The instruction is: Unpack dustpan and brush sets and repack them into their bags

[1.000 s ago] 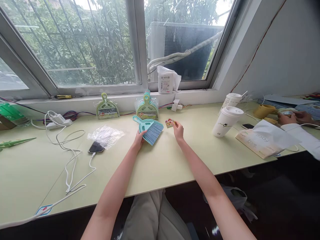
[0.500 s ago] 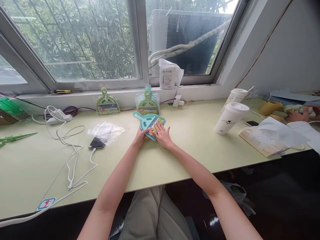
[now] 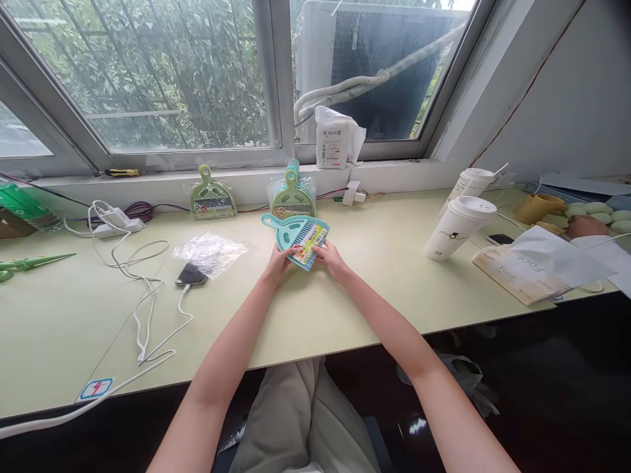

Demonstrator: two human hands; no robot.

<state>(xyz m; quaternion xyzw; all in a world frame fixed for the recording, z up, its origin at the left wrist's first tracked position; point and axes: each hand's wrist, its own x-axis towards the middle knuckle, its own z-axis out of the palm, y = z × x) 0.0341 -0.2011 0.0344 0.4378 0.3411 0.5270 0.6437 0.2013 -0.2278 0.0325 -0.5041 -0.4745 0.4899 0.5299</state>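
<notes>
A turquoise dustpan (image 3: 290,230) with a brush and a colourful label card is held tilted above the table, its handle pointing to the upper left. My left hand (image 3: 279,260) grips its lower left edge, thumb on the front. On the right edge, my right hand (image 3: 331,257) pinches it near the label's corner. Behind it, a stack of wrapped dustpans (image 3: 292,197) leans at the windowsill wall. Another wrapped green dustpan (image 3: 211,197) stands to its left.
Crumpled clear plastic (image 3: 211,253) partly covers a phone (image 3: 192,274) with a white cable. White cups (image 3: 459,228) and a tissue pack (image 3: 520,272) are on the right, near another person's hand (image 3: 586,226). Green scissors (image 3: 37,263) lie far left.
My right hand has slid off the label's face to the right edge, uncovering the label. The view has shifted slightly, and the other person's hand has moved.
</notes>
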